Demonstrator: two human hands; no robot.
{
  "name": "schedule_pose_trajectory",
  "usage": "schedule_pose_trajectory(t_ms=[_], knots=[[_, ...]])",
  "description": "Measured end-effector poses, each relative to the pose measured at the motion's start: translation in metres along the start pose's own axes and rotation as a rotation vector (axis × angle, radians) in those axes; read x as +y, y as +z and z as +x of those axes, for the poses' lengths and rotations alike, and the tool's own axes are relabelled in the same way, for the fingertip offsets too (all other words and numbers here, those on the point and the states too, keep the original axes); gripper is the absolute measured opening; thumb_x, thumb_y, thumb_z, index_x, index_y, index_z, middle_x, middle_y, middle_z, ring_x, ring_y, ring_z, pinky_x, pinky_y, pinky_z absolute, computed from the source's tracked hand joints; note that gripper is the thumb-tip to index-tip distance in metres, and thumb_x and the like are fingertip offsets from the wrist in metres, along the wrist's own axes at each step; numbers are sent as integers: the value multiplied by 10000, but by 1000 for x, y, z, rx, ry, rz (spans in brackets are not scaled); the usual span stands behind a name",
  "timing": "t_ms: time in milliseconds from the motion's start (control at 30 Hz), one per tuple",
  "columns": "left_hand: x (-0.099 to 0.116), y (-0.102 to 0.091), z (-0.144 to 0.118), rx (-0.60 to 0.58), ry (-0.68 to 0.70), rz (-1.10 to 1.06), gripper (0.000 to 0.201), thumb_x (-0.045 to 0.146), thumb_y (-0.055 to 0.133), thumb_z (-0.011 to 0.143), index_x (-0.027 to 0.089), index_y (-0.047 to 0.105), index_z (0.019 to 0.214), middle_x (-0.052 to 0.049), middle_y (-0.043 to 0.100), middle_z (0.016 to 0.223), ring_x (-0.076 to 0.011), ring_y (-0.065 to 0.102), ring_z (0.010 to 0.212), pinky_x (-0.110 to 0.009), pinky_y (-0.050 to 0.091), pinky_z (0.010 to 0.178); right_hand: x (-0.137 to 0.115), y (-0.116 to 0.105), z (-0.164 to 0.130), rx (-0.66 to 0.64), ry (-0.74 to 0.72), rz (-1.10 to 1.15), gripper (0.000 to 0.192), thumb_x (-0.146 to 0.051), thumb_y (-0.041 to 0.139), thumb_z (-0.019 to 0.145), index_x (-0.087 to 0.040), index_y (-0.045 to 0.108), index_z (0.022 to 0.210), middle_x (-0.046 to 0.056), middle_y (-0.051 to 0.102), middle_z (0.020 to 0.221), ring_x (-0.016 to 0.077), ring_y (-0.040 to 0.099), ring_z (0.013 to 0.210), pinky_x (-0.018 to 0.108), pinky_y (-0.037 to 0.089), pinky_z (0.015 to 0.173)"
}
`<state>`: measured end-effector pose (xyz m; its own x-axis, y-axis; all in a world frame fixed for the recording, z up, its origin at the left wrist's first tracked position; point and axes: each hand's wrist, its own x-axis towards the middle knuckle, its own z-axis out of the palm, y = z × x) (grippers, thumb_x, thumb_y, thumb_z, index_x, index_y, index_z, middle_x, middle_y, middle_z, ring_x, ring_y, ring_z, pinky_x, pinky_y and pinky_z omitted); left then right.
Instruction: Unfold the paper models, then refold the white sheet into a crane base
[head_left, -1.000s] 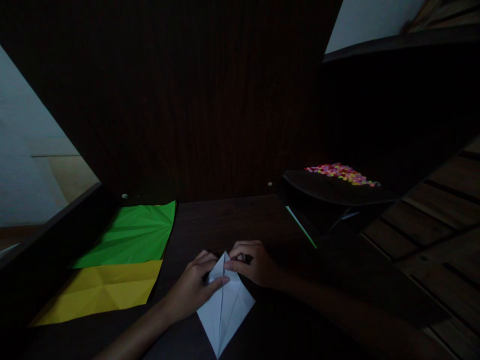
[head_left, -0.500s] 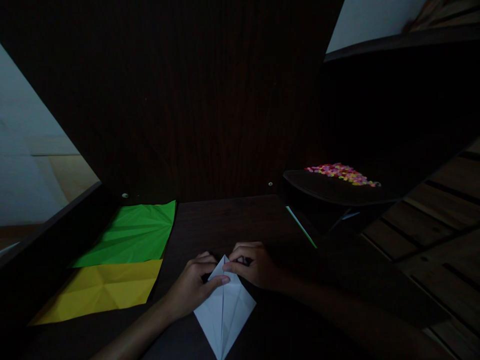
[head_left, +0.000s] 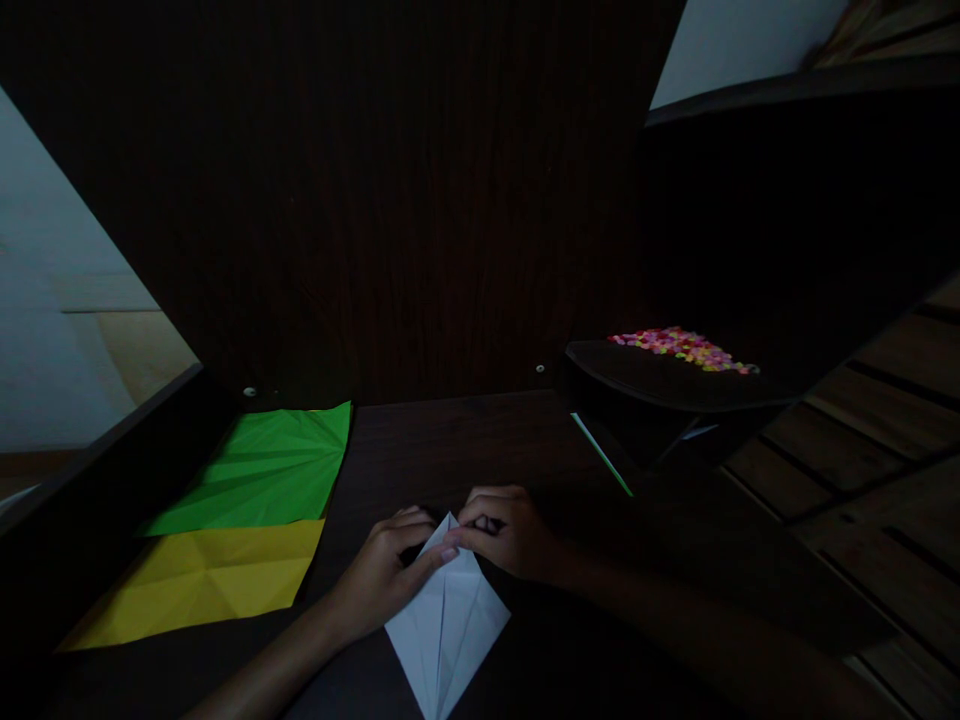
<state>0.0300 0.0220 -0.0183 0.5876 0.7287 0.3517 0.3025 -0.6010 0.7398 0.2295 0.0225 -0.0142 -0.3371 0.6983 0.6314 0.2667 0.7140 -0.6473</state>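
Note:
A folded white sheet of paper (head_left: 448, 630), shaped like a diamond with creases down its middle, lies at the front of the dark desk. My left hand (head_left: 386, 575) grips its upper left edge, the thumb lying across the paper and the fingers at the far side. From the right, my right hand (head_left: 506, 535) pinches the paper near its top point, with thumb on top and fingers curled. Both thumbs meet just below that tip. The paper's bottom point runs to the picture's lower edge.
At left lie a creased green sheet (head_left: 259, 470) and a yellow sheet (head_left: 202, 580), overlapping. A thin green-and-white strip (head_left: 602, 455) is on the right. Small colourful pieces (head_left: 682, 347) are heaped on a rounded shelf (head_left: 645, 385). A dark wooden panel (head_left: 420, 220) rises behind the desk.
My left thumb has slid slightly up toward the right thumb near the paper's top. The paper's lower part has shifted a little left. My right hand stays nearly in place.

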Motion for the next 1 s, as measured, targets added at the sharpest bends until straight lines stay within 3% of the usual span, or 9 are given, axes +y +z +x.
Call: schedule_pose_trajectory(t_ms=[233,367,500,633,733,833,1000], knots=[[4,-1,2,35,-73,-57,321,339,581,930,161,674,681,-6,599,647,-140,567,619,-229,429,580,2,0,0,-63,58,18,278,-392,689,852,-150,680,716,14,604,636,106,514,521,219,385,488],[4,-3,0,51,-138,-53,324,362,571,931,164,675,697,-11,624,672,-150,594,636,-232,455,577,0,-2,2,-107,106,1,225,-309,648,876,-159,677,712,5,605,635,107,522,533,218,393,508],[-1,-2,-4,130,-169,-15,173,312,642,886,201,657,1017,-28,700,907,-183,653,816,-294,517,745,1,-2,3,-89,157,-53,202,-248,638,860,-168,666,677,-4,600,603,111,523,527,223,384,518],[-7,2,-7,253,-211,66,630,277,759,768,237,439,1310,-58,664,1111,-211,648,928,-368,540,824,5,-2,4,-64,205,-126,207,-229,645,847,-170,648,648,-10,587,596,113,517,531,231,376,533],[-10,3,-8,294,-203,141,751,286,795,728,242,381,1353,-95,604,1225,-253,630,1032,-424,536,874,10,-2,5,-40,232,-162,215,-207,653,834,-165,634,623,-16,574,578,108,504,517,230,365,529],[-12,3,-10,276,-119,232,640,289,793,743,239,465,1290,-104,569,1257,-291,581,1138,-467,502,948,15,-2,6,-31,232,-182,214,-201,655,835,-163,636,625,-20,583,572,100,494,504,225,358,522],[-10,2,-11,126,24,375,369,305,723,833,254,620,1183,-100,582,1281,-304,541,1182,-467,486,972,23,-3,6,-34,228,-248,209,-180,668,822,-163,635,617,-26,585,559,94,491,497,224,360,528]])
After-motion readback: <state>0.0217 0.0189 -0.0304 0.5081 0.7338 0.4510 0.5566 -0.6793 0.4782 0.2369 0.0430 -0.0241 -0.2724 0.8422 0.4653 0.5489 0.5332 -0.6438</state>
